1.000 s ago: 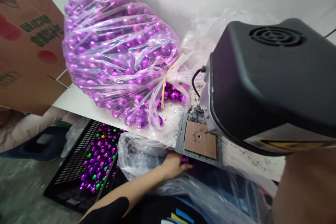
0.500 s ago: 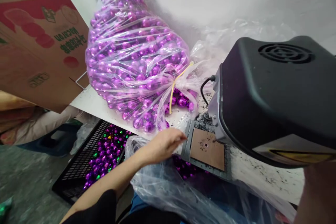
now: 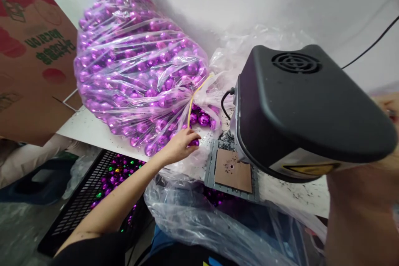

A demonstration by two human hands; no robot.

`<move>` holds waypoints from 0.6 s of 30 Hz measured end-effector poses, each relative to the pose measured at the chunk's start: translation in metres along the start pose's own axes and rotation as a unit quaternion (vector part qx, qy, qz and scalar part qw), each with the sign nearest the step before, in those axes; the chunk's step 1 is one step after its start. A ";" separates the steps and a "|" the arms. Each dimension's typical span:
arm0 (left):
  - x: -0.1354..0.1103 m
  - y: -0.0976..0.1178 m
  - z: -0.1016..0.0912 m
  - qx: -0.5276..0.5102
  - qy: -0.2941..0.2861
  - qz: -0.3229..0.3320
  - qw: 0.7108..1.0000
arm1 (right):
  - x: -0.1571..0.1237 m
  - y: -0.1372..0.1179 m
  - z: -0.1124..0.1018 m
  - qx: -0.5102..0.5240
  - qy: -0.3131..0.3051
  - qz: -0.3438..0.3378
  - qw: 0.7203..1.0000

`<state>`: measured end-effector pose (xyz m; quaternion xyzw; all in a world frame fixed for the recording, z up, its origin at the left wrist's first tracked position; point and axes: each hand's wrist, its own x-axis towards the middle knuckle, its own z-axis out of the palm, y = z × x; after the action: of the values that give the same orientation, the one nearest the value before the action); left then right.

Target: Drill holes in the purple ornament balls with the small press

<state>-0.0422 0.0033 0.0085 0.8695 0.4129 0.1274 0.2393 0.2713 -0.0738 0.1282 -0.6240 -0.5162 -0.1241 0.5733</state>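
Observation:
My left hand [image 3: 179, 146] is over the white table beside the neck of the clear plastic bag [image 3: 102, 45]. Its fingers are curled around a shiny faceted purple ball [image 3: 193, 142]. The bag bulges with many such balls and is gathered with a yellow tie [image 3: 190, 106]. Behind the black machine head [image 3: 299, 104] shows part of my right hand [image 3: 388, 110]; the machine hides most of it, so I cannot tell what its fingers do. Below the machine is a brown square plate [image 3: 233, 172] with a small hole, set on a grey metal base [image 3: 210, 176].
A black crate [image 3: 67, 216] of purple and green balls stands low on the left. Clear plastic sheeting [image 3: 187, 212] hangs over the table's front edge and my lap. A printed cardboard box [image 3: 28, 87] is at the far left. Dark flecks litter the table.
My left hand has moved from beside the metal base back to the left, onto a purple ball near the bag. The view has shifted rightward, bringing part of my right hand into sight.

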 end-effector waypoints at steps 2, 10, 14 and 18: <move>0.002 0.002 0.006 -0.114 0.028 -0.008 0.993 | 0.001 -0.003 0.002 0.012 0.015 0.003 1.000; 0.013 -0.019 0.037 -0.122 0.026 -0.093 0.988 | 0.001 -0.004 0.001 0.009 0.012 -0.017 1.000; 0.020 -0.027 0.026 -0.124 0.001 -0.129 0.984 | 0.001 -0.004 0.000 0.010 0.006 -0.004 1.000; 0.016 -0.018 0.031 -0.052 0.013 -0.139 0.989 | 0.000 -0.004 -0.001 0.012 0.008 0.002 1.000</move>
<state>-0.0309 0.0162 -0.0266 0.7881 0.5260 0.1259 0.2940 0.2684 -0.0750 0.1314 -0.6173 -0.5119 -0.1213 0.5849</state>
